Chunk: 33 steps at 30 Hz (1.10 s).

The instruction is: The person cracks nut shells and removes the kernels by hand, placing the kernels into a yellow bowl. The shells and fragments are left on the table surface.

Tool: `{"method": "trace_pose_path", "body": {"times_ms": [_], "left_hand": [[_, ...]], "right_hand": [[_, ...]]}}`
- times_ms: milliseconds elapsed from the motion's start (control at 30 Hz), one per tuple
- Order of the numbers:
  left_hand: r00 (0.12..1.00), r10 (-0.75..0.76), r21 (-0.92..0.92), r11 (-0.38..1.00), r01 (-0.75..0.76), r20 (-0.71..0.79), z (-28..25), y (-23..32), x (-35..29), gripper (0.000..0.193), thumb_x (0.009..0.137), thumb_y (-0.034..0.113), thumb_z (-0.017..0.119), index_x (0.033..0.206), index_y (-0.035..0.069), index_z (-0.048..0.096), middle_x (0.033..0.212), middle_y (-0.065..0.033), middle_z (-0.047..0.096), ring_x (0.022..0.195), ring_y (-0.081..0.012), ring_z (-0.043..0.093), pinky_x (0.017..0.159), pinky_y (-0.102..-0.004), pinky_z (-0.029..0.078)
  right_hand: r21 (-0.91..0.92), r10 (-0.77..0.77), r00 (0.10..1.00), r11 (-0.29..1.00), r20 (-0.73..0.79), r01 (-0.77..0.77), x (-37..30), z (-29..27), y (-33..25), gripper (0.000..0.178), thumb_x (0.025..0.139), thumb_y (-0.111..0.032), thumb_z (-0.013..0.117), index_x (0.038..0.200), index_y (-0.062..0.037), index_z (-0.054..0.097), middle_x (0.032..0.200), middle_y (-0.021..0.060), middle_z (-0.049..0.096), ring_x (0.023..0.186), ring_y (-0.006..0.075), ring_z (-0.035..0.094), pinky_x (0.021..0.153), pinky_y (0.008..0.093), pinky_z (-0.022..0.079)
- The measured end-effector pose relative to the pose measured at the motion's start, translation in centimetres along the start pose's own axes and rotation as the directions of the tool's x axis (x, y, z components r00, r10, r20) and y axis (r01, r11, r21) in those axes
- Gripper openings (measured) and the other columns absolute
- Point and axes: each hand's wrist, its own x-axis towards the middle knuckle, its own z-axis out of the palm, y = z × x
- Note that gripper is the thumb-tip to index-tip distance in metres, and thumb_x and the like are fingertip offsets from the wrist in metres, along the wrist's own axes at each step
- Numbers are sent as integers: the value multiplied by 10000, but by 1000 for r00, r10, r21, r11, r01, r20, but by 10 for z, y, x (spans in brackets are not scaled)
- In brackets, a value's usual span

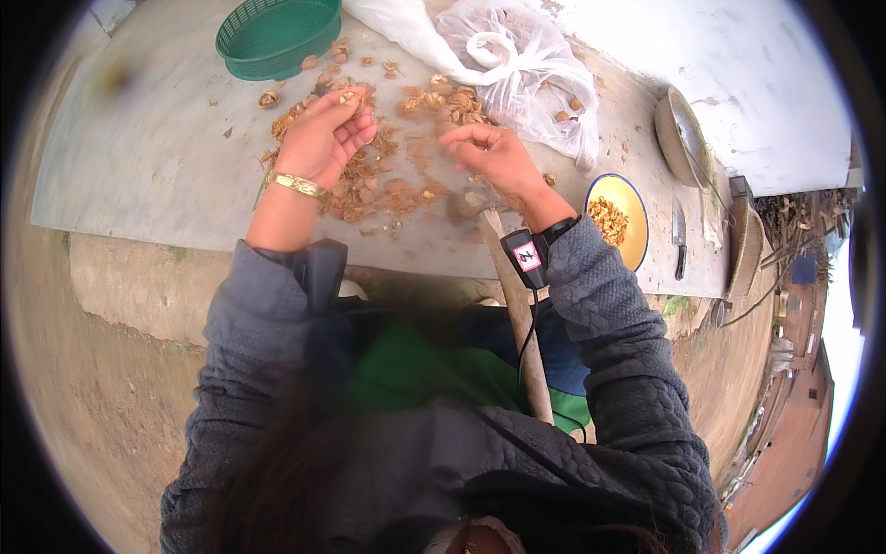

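Both hands sort shells: left hand pinches a nut piece, right hand loosely curled; yellow bowl holds kernels.

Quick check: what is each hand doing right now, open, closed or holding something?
Left hand: pinching a walnut piece.
Right hand: fingers curled over shells; contents cannot be told.

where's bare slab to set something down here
The widest bare patch is the slab's left part, bordered by the green basket above and the left hand to its right. A narrower strip runs between the yellow bowl and the knife. It is crowded around the shell pile, the right hand and the bag.
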Motion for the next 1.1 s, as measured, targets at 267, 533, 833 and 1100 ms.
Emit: {"method": "trace_pose_path", "body": {"times_ms": [267,533,833,1100], "left_hand": [[969,-224,19,975,223,103,23,-31,-16,217,990,88,502,1163,-37,542,1059,-140,629,968,-219,640,901,-349,557],[958,-263,40,965,260,113,32,-37,-30,254,990,81,474,1198,-44,546,1072,-158,626,979,-236,640,910,-348,553],[962,96,-230,961,-157,-256,-16,26,-6,215,933,24,515,1116,-85,546,973,-139,596,876,-214,622,866,-368,576],[972,99,-280,947,-158,-213,-17,30,-11,216,926,38,556,1117,-65,558,985,-115,590,885,-187,616,854,-334,570]], "right_hand": [[547,132,981,836,-141,-34,-45,-2,-19,149,939,-124,609,1031,-16,654,892,7,643,792,94,583,736,251,508],[448,110,994,887,24,-108,-40,17,-11,170,929,-137,552,1006,-23,652,864,28,620,779,134,571,664,288,469],[-724,-396,902,571,171,388,32,72,-8,109,809,-141,603,852,-120,701,888,122,677,818,301,672,682,430,532],[-838,-299,950,492,93,237,55,98,21,111,805,-158,608,837,-87,688,894,122,670,850,319,661,718,442,529]]}}
